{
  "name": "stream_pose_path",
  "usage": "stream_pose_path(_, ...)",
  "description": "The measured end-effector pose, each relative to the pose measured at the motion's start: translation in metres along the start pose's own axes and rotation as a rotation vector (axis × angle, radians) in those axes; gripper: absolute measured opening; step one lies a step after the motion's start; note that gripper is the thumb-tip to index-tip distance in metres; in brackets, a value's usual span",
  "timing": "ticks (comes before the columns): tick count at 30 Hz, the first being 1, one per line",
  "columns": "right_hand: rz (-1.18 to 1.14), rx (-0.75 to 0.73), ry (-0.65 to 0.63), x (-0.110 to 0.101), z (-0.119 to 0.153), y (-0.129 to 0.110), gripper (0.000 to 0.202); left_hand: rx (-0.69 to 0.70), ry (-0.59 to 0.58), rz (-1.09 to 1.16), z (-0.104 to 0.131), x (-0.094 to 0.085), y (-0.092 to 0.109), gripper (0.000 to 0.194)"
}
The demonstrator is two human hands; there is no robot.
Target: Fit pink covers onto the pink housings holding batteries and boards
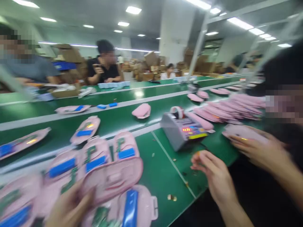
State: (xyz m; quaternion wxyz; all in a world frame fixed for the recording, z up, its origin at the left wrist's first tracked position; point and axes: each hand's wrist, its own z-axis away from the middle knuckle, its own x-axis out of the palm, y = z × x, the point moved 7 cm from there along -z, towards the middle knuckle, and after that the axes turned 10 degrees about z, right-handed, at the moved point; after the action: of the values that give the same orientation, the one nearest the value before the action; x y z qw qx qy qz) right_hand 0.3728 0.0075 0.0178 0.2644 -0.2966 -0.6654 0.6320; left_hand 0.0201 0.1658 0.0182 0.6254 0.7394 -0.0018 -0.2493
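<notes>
My left hand (73, 201) is closed on the edge of a pink plastic shell half (125, 176), its hollow inside facing up. Under and around that shell lie several open pink housings with blue batteries (130, 206) and green circuit boards (100, 216). My right hand (216, 176) hovers over the front edge of the green bench, fingers pinched together. A small orange-tinted spot shows at its fingertips, too blurred to name. Just beyond it stands a grey automatic tape dispenser (174, 132) with lit red digits.
At right, a co-worker's hands (260, 148) hold a pink housing (246, 134). Behind the dispenser lies a row of pink housings (222, 110). The green conveyor (118, 118) carries more pieces. Small scraps (172, 198) lie on the bench. People sit across the line.
</notes>
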Motion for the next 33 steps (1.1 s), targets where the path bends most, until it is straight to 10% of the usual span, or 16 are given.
stream_pose_path(6,0.493,-0.903,-0.999,0.179,0.101,-0.092,0.024,-0.03,0.007,0.235,0.013,-0.002,-0.009,0.02)
stream_pose_path(11,1.176,-1.14,-1.105,0.272,0.091,-0.061,0.02,-0.06,-0.024,0.444,0.015,0.003,-0.014,0.016)
stream_pose_path(21,1.544,-1.194,-1.102,0.291,0.095,-0.051,0.02,-0.086,-0.014,0.522,0.019,0.003,-0.026,0.006)
stream_pose_path(30,1.202,-1.066,-0.524,0.265,0.065,-0.083,0.032,-0.028,0.008,0.432,0.029,-0.003,-0.023,0.03)
stream_pose_path(33,0.985,-0.911,-0.812,0.261,0.056,-0.07,0.028,0.008,0.007,0.416,0.03,-0.002,-0.018,0.032)
